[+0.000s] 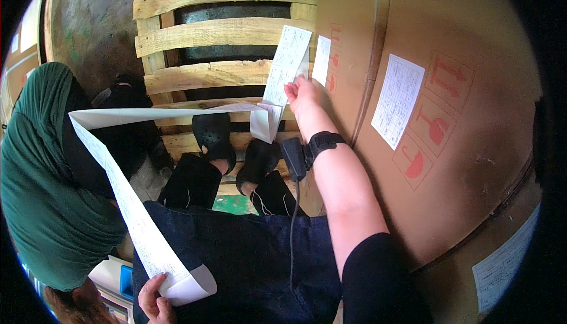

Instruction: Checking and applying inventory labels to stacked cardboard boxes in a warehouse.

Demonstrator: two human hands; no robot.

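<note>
Dark apron cloth (pixel 236 247) lies nearest us, on the near side of the pallet (pixel 224 32), beside the black sleeve (pixel 378 282) of our right arm. Our left hand (pixel 155 303), also nearer than the pallet, has its fingers clamped on one end of the long paper strip (pixel 136 218), whose tip curls loosely. From there the strip runs out to the pallet's left, bends sharply, and returns to a folded stretch above the near slats. Our right hand (pixel 304 94), over the pallet's right side, pinches the edge of the strip's far stretch; gripping both parts probably keeps such limp paper from sliding away. Whether the folds touch the slats we cannot tell. Strapped to our right wrist, a black device (pixel 293 157) leaves the fingers free. Along the pallet's right side stands a brown carton (pixel 478 206), its white label (pixel 398 101) presumably placed outward for reading. A person in green (pixel 53 164) is at the pallet's left.
</note>
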